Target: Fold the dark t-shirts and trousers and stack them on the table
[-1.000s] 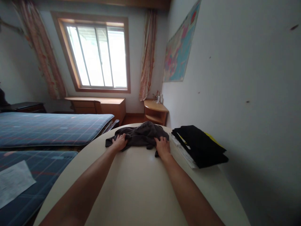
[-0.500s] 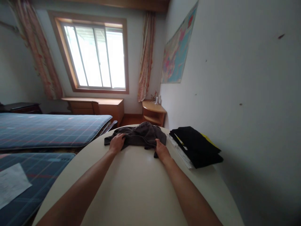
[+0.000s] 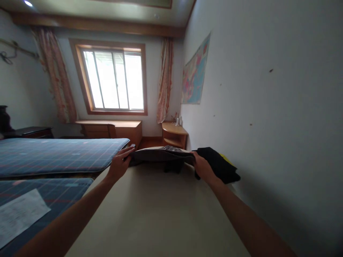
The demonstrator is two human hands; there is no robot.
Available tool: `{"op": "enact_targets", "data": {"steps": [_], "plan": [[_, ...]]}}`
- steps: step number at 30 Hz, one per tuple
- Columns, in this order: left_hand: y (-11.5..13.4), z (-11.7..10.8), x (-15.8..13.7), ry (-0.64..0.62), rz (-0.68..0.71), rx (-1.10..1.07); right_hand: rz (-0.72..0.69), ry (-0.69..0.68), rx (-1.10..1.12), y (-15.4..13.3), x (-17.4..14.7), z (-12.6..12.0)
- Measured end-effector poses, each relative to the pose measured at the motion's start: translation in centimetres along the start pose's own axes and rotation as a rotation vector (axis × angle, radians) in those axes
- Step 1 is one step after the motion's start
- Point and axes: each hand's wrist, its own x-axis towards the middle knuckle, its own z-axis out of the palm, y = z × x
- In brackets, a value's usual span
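A dark grey garment (image 3: 158,156) is stretched sideways between my two hands at the far part of the pale table (image 3: 160,207). My left hand (image 3: 119,163) grips its left end, fingers closed on the cloth. At the other end, my right hand (image 3: 203,165) is closed on the right edge. The near edge of the cloth is raised off the tabletop, and darker bits of it hang below the middle. What kind of garment it is I cannot tell. Just beyond my right hand lies a stack of folded black clothes (image 3: 218,166) with a yellow piece in it.
Two beds with blue plaid mattresses (image 3: 64,153) stand at the left, a paper sheet (image 3: 24,214) on the nearer one. The wall (image 3: 281,150) runs close along the right. A desk (image 3: 125,128) and a corner shelf (image 3: 174,130) are under and beside the window.
My hands have moved apart, drawing the bunched garment out wide and lifting its near edge. The camera view has tilted upward.
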Motion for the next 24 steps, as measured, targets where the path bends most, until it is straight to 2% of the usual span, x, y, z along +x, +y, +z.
{"op": "enact_targets", "data": {"steps": [3, 5, 7, 8, 10, 13, 15, 17, 19, 21, 24], "plan": [[1.8, -2.5, -1.6, 0.014, 0.018, -0.025, -0.077, 0.034, 0.04, -0.1, -2.3, -3.5], [2.7, -4.0, -3.3, -0.015, 0.051, -0.054, -0.127, 0.004, 0.081, -0.2, -4.5, -5.2], [3.2, -5.4, -5.4, -0.118, 0.064, -0.089, -0.185, -0.075, 0.124, -0.6, -7.1, -6.3], [3.3, -6.0, -6.4, -0.208, 0.069, -0.104, -0.213, -0.119, 0.127, -0.8, -8.5, -6.7], [3.3, -7.0, -8.5, -0.408, 0.072, -0.094, -0.225, -0.197, 0.113, -1.2, -11.4, -6.8], [3.4, -8.0, -10.7, -0.607, 0.064, -0.019, -0.237, -0.395, 0.062, -1.6, -15.2, -6.2], [3.8, -8.4, -11.6, -0.626, 0.079, -0.014, -0.207, -0.469, 0.03, -1.5, -17.1, -5.5], [4.3, -8.6, -12.1, -0.598, 0.103, -0.038, -0.151, -0.495, 0.008, -1.0, -18.3, -5.1], [4.9, -8.8, -12.6, -0.624, 0.097, -0.053, -0.091, -0.511, -0.008, -0.4, -18.9, -5.2], [5.2, -9.0, -13.2, -0.731, 0.036, -0.035, -0.062, -0.532, -0.017, 0.0, -18.9, -5.8], [5.1, -9.6, -14.0, -0.947, -0.172, 0.067, -0.092, -0.538, -0.011, -0.1, -18.5, -7.1]]}}
